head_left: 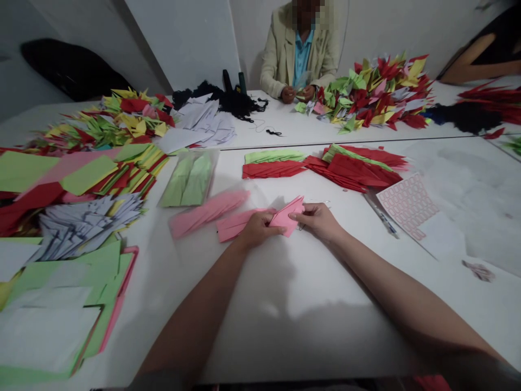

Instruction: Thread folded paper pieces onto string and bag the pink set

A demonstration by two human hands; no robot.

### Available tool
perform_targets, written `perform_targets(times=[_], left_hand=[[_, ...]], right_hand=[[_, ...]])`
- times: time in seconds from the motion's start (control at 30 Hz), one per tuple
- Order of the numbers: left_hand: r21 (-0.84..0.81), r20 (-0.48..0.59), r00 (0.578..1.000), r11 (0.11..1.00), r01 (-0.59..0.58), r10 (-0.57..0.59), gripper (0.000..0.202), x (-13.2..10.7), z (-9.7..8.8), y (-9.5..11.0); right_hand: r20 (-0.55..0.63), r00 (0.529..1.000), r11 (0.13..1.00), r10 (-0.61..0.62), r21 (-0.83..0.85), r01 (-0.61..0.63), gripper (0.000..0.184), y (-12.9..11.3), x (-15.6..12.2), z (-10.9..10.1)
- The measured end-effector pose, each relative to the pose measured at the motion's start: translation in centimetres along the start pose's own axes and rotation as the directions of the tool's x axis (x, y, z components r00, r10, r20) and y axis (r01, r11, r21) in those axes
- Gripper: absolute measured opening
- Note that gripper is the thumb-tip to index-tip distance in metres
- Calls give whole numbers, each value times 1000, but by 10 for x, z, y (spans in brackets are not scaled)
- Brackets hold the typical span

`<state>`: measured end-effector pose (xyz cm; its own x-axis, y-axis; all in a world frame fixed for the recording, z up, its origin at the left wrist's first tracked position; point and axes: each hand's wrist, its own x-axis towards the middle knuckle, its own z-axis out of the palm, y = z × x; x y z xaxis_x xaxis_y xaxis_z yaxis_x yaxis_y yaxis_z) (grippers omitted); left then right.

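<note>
A small stack of folded pink paper (288, 216) is held between my two hands above the white table (252, 326). My left hand (260, 229) pinches its left edge, thumb on top. At the right edge my right hand (319, 220) grips it with thumb and fingers. Just behind my left hand lies a row of folded pink papers (234, 224). Farther left, more pink folded papers (209, 212) lie in a clear bag. Something thin and metallic, too small to name, shows by my right fingers.
Green papers in a bag (189, 179), red folded papers (274, 169) and a larger red pile (358, 167) lie beyond. Paper stacks (61, 304) fill the left. A pen (382, 216) and sticker sheet (407, 203) lie right. A co-worker (301, 54) sits opposite, near colourful folded paper (374, 95).
</note>
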<state>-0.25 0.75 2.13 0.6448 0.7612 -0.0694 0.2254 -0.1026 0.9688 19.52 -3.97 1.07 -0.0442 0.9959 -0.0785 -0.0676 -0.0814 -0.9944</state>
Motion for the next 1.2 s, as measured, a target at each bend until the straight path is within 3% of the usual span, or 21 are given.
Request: perform_targets(times=[0.23, 0.53, 0.67, 0.77, 0.83, 0.9, 0.93, 1.0, 1.07, 1.2], left_hand=[[28, 23, 999, 999, -36, 35, 38, 0, -1, 1], [47, 21, 999, 998, 45, -46, 41, -1, -2, -1], [133, 6, 1000, 991, -9, 8, 45, 1, 0, -7], [255, -63, 988, 960, -119, 139, 40, 2, 5, -11], [356, -138, 953, 911, -206, 270, 31, 3, 9, -12], [463, -212, 892, 845, -268, 399, 16, 2, 11, -11], [511, -240, 858, 811, -286, 454, 8, 1, 11, -11], [592, -267, 803, 748, -300, 533, 18, -1, 10, -10], [672, -279, 766, 687, -276, 580, 31, -4, 8, -10], [830, -278, 720, 536, -153, 636, 35, -10, 4, -12]], right_hand=[[-134, 989, 995, -55, 77, 66, 28, -13, 5, -9], [-147, 986, 988, -78, 122, 96, 28, -7, 9, -15], [-162, 985, 986, -53, 148, 77, 32, -9, 13, -24], [-138, 990, 988, 5, 156, 17, 35, -14, 12, -34], [-52, 995, 981, 87, 179, -76, 44, -17, 8, -37], [106, 973, 959, 203, 180, -220, 55, -19, 2, -35], [198, 945, 945, 260, 148, -291, 60, -20, -1, -33], [354, 874, 931, 332, 26, -364, 67, -21, -6, -30], [403, 855, 944, 326, -91, -317, 65, -23, -10, -31], [301, 931, 961, 206, -243, -135, 48, -31, -15, -49]])
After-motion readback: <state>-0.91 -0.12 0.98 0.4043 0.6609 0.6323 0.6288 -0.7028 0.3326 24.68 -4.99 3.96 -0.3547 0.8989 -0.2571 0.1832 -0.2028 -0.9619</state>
